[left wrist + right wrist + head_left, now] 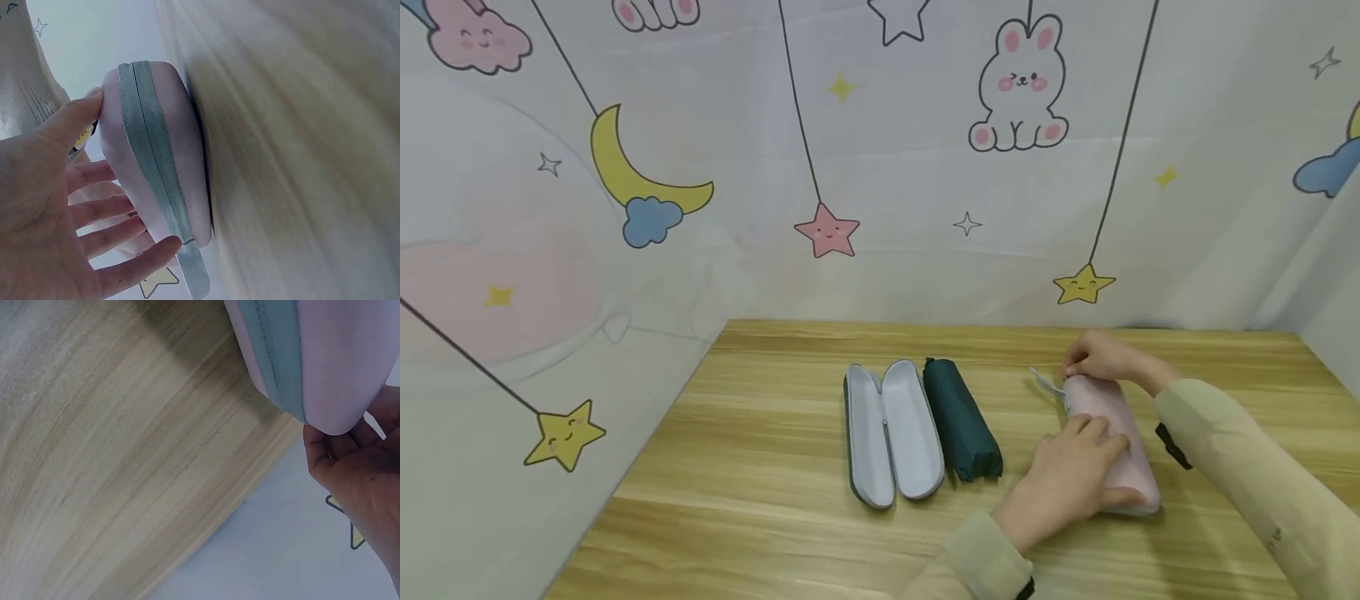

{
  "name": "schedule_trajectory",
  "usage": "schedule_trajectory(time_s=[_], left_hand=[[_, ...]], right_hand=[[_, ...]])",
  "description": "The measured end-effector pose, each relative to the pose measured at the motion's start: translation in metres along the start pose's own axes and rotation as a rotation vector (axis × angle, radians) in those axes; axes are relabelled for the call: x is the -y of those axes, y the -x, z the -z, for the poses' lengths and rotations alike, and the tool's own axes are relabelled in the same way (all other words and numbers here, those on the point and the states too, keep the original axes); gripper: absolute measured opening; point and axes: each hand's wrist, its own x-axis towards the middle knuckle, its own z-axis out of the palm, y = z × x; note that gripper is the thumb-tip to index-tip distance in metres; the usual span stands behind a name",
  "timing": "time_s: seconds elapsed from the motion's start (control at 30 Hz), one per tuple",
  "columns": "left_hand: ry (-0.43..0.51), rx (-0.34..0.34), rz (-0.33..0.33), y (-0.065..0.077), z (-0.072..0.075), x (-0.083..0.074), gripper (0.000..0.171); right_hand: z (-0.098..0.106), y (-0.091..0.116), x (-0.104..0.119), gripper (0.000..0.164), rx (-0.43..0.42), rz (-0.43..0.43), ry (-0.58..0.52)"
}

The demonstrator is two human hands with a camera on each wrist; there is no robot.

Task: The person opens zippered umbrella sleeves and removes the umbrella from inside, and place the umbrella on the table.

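A pink zip case (1141, 467) lies on the wooden table at the right, its grey-blue zipper (152, 144) running along the side and closed where it shows. A loose grey tape end (1047, 382) sticks out from its far left corner. My left hand (1067, 475) rests on the case with fingers spread across the top and the thumb at the near end. At the far end, my right hand (1103, 354) has its fingers curled in at the corner where the zipper ends, pinching there. Whatever small part lies between those fingertips is hidden.
Left of the pink case lies a dark green folded umbrella (961, 421) in its sleeve. Beside it an unzipped hard case (917, 437) lies spread flat, its pale lining facing up. A white printed cloth (910, 275) hangs behind the table (737, 433) and along its sides.
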Motion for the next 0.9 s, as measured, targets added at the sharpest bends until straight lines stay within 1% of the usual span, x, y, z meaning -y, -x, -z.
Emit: schedule_trajectory(time_s=[0.13,0.4,0.6,0.9], left_hand=[[-0.006,-0.003,0.005,0.000,-0.001,-0.001,0.056],[-0.002,0.010,0.004,0.000,-0.001,-0.001,0.056],[0.013,0.023,0.006,0.002,0.000,-0.001,0.055],[0.022,0.027,-0.007,0.008,0.002,-0.001,0.056]], right_hand=[[0.000,0.002,-0.003,0.012,-0.008,-0.006,-0.016],[-0.002,0.005,-0.007,0.013,-0.042,-0.008,0.004],[-0.004,0.008,-0.008,0.014,-0.055,-0.007,0.023],[-0.007,0.018,-0.006,0.014,-0.060,-0.050,-0.010]])
